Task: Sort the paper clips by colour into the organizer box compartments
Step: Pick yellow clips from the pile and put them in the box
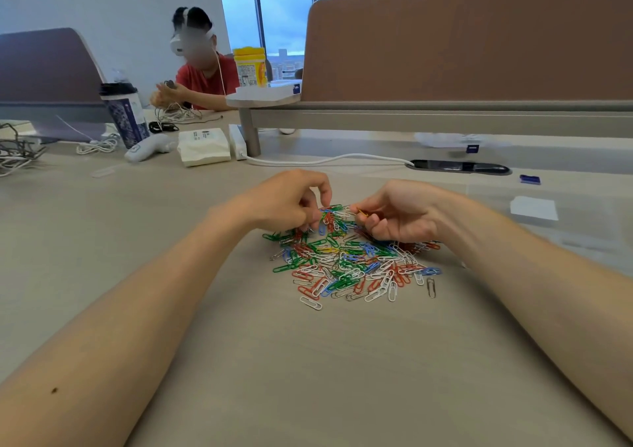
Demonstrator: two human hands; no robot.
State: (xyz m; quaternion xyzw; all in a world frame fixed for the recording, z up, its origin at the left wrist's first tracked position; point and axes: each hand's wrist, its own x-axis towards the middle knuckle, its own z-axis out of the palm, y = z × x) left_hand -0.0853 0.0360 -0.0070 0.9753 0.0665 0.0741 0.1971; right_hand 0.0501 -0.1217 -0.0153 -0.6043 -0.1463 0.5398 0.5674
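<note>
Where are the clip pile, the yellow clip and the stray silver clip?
clip pile (349,261): head view, centre of the heap.
yellow clip (362,212): head view, its exposed wire loop.
stray silver clip (431,287): head view, middle of its loop.

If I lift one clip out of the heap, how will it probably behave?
Probably light and stiff: it is thin bent wire. Clips in the heap overlap, so it may hook neighbours and drag them along. The lone grey clip lies flat, so it would likely slide, not roll.

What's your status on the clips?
Left hand down in the paper clip pile, grip unclear. Right hand pinches a yellow clip. Pile mixed, nothing blocking.
</note>
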